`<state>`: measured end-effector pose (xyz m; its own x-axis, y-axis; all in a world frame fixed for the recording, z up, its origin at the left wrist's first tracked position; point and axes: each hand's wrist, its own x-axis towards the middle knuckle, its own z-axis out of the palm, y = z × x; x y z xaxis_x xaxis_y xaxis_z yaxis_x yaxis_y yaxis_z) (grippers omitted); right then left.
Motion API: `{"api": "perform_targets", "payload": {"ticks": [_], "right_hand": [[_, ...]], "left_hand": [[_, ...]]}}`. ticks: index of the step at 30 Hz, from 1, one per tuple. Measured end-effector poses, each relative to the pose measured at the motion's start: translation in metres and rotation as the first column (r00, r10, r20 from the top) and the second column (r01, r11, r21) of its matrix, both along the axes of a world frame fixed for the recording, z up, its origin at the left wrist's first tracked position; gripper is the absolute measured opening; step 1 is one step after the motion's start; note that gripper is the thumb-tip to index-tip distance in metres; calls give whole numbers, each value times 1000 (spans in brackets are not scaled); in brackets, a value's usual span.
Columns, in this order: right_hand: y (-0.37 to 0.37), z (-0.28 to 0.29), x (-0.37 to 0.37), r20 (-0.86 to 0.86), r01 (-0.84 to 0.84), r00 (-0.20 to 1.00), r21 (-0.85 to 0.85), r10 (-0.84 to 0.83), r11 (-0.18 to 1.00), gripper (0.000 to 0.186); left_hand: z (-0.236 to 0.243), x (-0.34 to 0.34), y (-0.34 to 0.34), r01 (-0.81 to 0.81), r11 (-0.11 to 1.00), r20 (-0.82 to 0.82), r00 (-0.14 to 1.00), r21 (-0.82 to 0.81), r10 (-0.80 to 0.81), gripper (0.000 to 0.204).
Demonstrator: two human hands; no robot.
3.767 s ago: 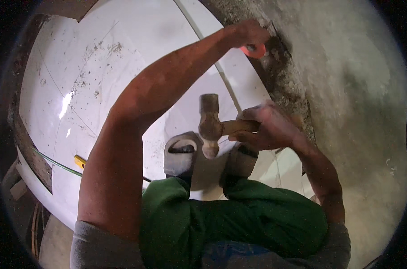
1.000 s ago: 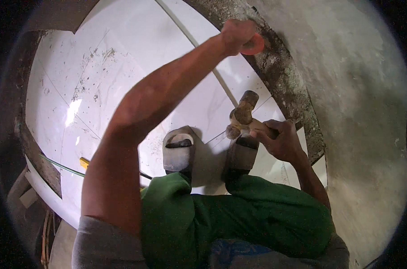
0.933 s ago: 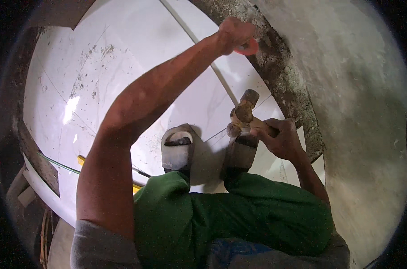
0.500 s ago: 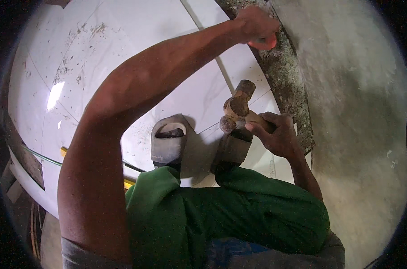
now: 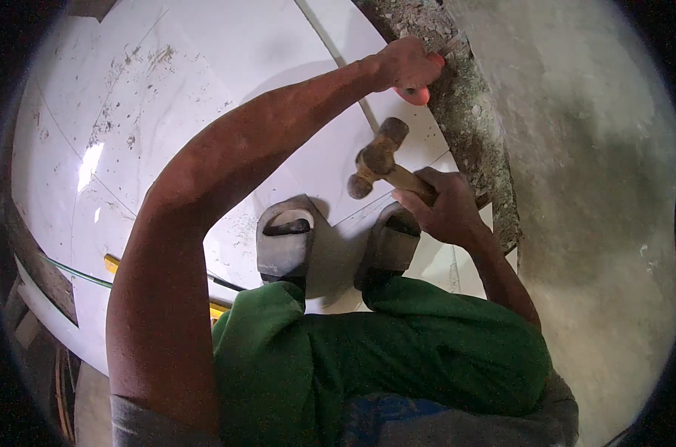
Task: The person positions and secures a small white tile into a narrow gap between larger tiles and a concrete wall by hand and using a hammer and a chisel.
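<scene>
In my right hand (image 5: 451,207) is a ball-peen hammer (image 5: 379,156), gripped by its wooden handle close behind the head. The hammer hangs above the white tiles, beyond my right foot. My left arm reaches across to the far right, where my left hand (image 5: 411,64) is closed around a tool with an orange-red handle (image 5: 412,95). A thin end of that tool seems to stick out on the hand's other side, over the rough mortar strip (image 5: 468,112); its exact kind is unclear.
Glossy white tiles (image 5: 263,45), smeared with dirt, cover the floor on the left. Past the mortar strip lies a grey concrete surface (image 5: 584,186). My feet in grey slides (image 5: 284,242) stand on the tiles. A yellow tool (image 5: 112,263) and a green cable (image 5: 73,270) lie at left.
My left hand has come down and slightly left with the orange-red-handled tool. My right hand has raised the hammer a little up and to the left.
</scene>
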<state>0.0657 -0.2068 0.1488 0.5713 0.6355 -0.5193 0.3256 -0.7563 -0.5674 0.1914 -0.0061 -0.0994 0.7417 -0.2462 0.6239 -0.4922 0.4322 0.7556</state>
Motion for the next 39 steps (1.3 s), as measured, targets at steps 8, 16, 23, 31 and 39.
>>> {"api": "perform_targets", "payload": {"ticks": [8,16,23,31,39], "right_hand": [[22,-4,0,-20,-292,956,32,293,956,31],[23,-31,12,207,-143,968,3,140,990,37],[2,-34,-4,67,-522,852,43,518,852,36],[34,-23,-16,-100,-428,903,-103,419,898,32],[19,-38,29,124,66,990,-20,-63,998,23]], "left_hand": [[54,1,-11,6,867,-157,984,499,84,28],[-1,12,3,-203,911,179,973,358,147,22],[77,4,11,192,701,-316,948,687,49,40],[14,3,27,165,948,-309,948,273,-76,41],[61,16,10,349,895,-752,659,279,-22,36]]}}
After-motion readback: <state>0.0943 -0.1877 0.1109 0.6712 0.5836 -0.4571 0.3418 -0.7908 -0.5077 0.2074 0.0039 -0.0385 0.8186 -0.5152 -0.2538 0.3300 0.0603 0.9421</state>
